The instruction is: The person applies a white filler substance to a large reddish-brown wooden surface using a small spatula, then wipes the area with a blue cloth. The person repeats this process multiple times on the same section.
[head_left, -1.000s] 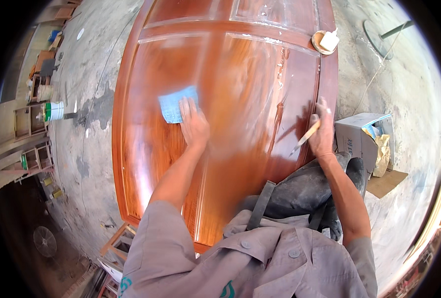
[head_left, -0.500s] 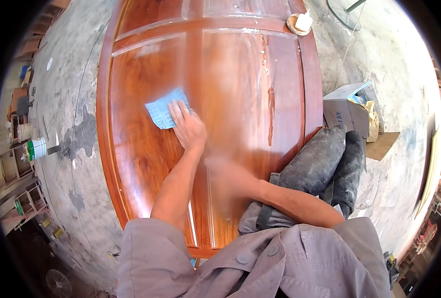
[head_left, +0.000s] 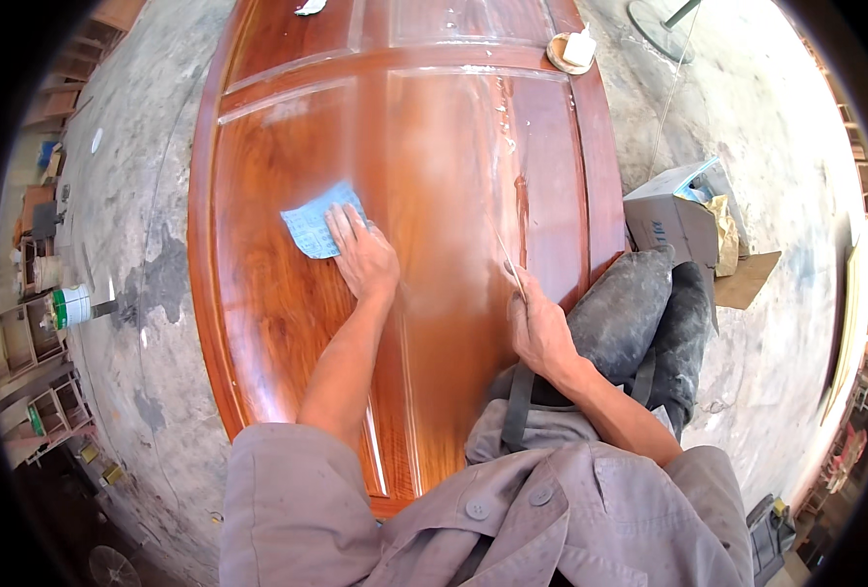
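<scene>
A wide reddish-brown panelled wooden door (head_left: 287,293) lies flat in front of me. My left hand (head_left: 362,256) presses a blue sheet of sandpaper (head_left: 314,220) onto its left panel, fingers together; the thumb is hidden. Over the right panel, my right hand (head_left: 539,328) is closed around a thin, slim tool (head_left: 510,262) that points away from me. I see the tool nearly edge-on and cannot make out its exact kind. Beyond its tip runs a dark, wet-looking brown streak (head_left: 522,210), with whitish patches along the panel's far edge.
A round dish (head_left: 558,54) with a white block-like item sits on the door's far right edge. My dark-trousered bent leg (head_left: 622,293) rests at the right, beside an open cardboard box (head_left: 673,210). A white-and-green bucket (head_left: 70,306) stands on the left floor.
My right hand, a blur over the door's lower middle before, is now farther right and steady, with the thin tool showing. My left hand and the sandpaper stay in about the same place.
</scene>
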Demonstrator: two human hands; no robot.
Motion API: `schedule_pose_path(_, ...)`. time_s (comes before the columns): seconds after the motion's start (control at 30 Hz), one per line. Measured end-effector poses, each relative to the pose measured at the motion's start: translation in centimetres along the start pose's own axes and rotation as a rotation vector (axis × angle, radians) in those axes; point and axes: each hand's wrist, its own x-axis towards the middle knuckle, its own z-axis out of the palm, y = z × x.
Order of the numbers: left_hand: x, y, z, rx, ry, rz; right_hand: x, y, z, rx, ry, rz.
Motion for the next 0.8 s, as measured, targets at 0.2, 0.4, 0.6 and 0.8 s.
schedule_pose_path(0.2, 0.0, -0.3, 0.0, 0.073, 0.010, 0.001, 1.3, -0.5, -0.1, 0.287, -0.051, 0.028)
schedule_pose_path(0.4, 0.1, -0.5, 0.5, 0.081, 0.046, 0.034, 4.0, -0.6, -0.2, 0.863, -0.143, 0.330)
schedule_pose_path(0.6, 0.0, 0.2, 0.4, 0.072, 0.040, 0.020, 2.5, 0.4, -1.7, 0.281, -0.209, 0.057)
schedule_pose_path(0.8, -0.1, -0.7, 0.4, 0.107, 0.040, 0.020, 1.0, -1.2, -3.4, 0.297, -0.161, 0.043)
